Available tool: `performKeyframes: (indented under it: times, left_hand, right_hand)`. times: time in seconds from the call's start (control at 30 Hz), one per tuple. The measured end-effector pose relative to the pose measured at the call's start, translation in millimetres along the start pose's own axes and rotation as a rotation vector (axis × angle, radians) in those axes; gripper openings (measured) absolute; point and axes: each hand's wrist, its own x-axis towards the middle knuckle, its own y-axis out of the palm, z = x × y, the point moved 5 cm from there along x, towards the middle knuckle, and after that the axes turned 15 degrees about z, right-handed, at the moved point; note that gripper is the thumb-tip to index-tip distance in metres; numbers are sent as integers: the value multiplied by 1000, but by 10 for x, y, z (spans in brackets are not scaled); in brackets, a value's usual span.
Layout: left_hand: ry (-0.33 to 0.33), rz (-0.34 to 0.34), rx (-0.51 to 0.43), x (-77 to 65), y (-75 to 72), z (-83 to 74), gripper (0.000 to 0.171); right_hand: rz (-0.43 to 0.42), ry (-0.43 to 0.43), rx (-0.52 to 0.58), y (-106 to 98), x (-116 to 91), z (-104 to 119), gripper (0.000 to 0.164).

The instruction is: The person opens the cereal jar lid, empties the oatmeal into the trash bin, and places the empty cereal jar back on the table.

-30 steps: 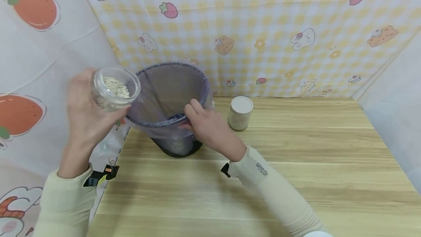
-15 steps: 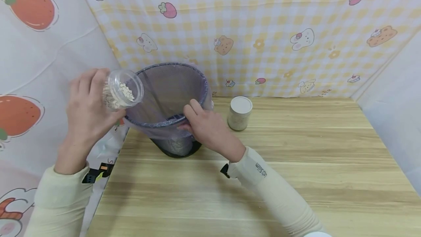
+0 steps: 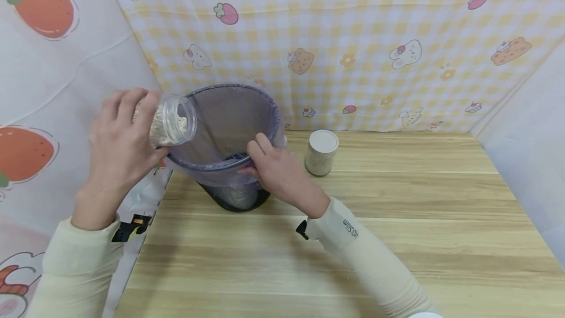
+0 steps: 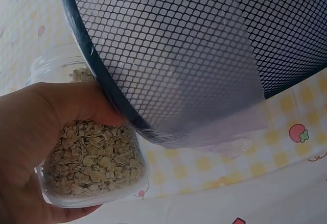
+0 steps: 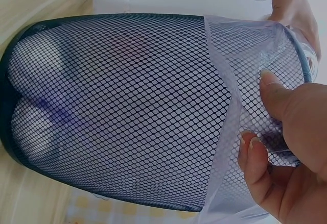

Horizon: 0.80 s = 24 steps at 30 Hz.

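Observation:
My left hand (image 3: 123, 144) grips a clear jar (image 3: 169, 121) at the near-left rim of a dark mesh wastebasket (image 3: 207, 167). The jar lies tilted, its open mouth facing right over the basket's opening. Dry oat flakes (image 4: 94, 160) fill much of it in the left wrist view, where my thumb crosses its side right by the rim. A translucent bag (image 5: 222, 76) lines the basket and folds down over its outside. My right hand (image 3: 284, 171) holds the rim and the bag on the near right, fingers curled over the edge.
A second jar (image 3: 321, 153) with a white lid stands on the wooden table (image 3: 397, 220), right of the basket. Patterned cloth (image 3: 348, 28) hangs close behind, and another cloth (image 3: 84, 63) borders the left side.
My left hand has tipped the oat jar further to the right, its mouth moving over the basket's rim. The oats have slid towards the mouth. My right hand stays at the rim.

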Motion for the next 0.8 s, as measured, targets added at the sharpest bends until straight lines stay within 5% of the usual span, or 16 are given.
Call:
performKeyframes:
  times: [0.8]
  left_hand:
    - [140, 47, 95, 98, -22, -120, 105]
  right_hand:
    - [22, 12, -44, 28, -30, -4, 39]
